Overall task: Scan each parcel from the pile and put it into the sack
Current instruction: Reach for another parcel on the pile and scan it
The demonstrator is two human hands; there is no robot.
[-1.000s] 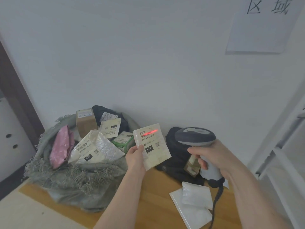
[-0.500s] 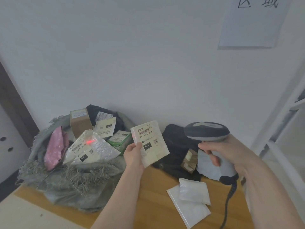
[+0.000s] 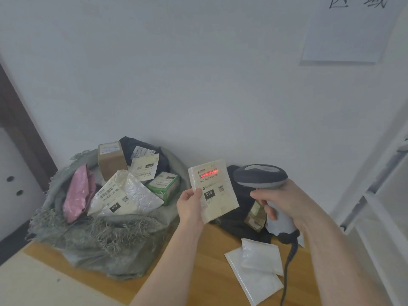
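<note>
My left hand (image 3: 190, 204) holds a small cream parcel (image 3: 215, 192) upright by its lower left edge, label toward me. A red scan line lies across the barcode near the label's top. My right hand (image 3: 284, 200) grips the handle of a grey barcode scanner (image 3: 260, 176), whose head points left at the parcel. The grey-green woven sack (image 3: 103, 235) lies open to the left on the wooden table (image 3: 198, 272), with several parcels in it: a pink bag, a brown box, a green box, white mailers. The pile on the right holds a black bag (image 3: 237, 224) and two white mailers (image 3: 257, 265).
A white wall stands right behind the table, with a paper sign (image 3: 344, 29) at the upper right. A dark door frame (image 3: 24, 138) runs down the left side. A white shelf frame (image 3: 379, 195) stands at the right. The scanner's coiled cable (image 3: 287, 268) hangs over the white mailers.
The red scan line has moved from the white mailer in the sack back onto the held parcel's barcode. The scanner swung slightly left toward the parcel.
</note>
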